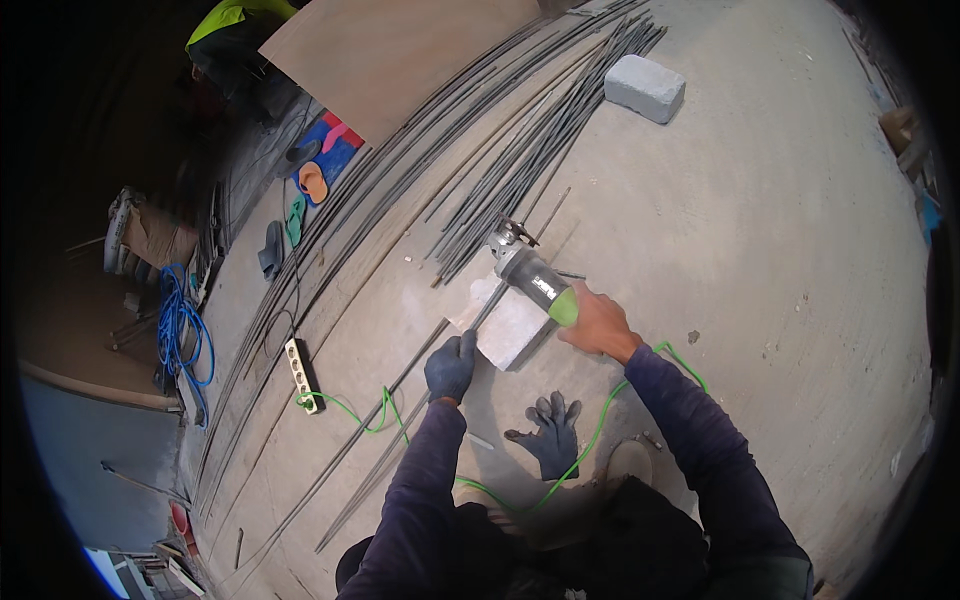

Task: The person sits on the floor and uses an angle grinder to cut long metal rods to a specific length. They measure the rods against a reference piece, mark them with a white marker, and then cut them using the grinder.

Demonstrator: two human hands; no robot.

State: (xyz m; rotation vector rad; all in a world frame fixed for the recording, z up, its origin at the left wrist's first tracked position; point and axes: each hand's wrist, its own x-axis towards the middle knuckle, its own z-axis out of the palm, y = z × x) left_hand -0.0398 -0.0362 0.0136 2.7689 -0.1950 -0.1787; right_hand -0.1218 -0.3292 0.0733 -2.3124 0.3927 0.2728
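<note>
My left hand (452, 368), in a dark grey glove, is closed around thin steel bars (487, 308) that cross a pale block (517, 335) on the floor. My bare right hand (598, 322) grips the green rear end of an angle grinder (537, 279). The grinder's metal head and guard sit just beyond the block, over the bars; whether the disc touches them I cannot tell. A loose dark glove (552, 434) lies palm up between my forearms. From the grinder's side, a green cord (594, 437) winds past my feet toward a power strip (300, 375).
A bundle of cut bars (545, 140) and long curved rods (375, 190) spread across the floor. A grey block (645, 88) stands far right of them. Sandals (313, 183), a large board (390, 60) and a coiled blue cable (182, 330) are leftward. Another person (235, 45) bends at far left.
</note>
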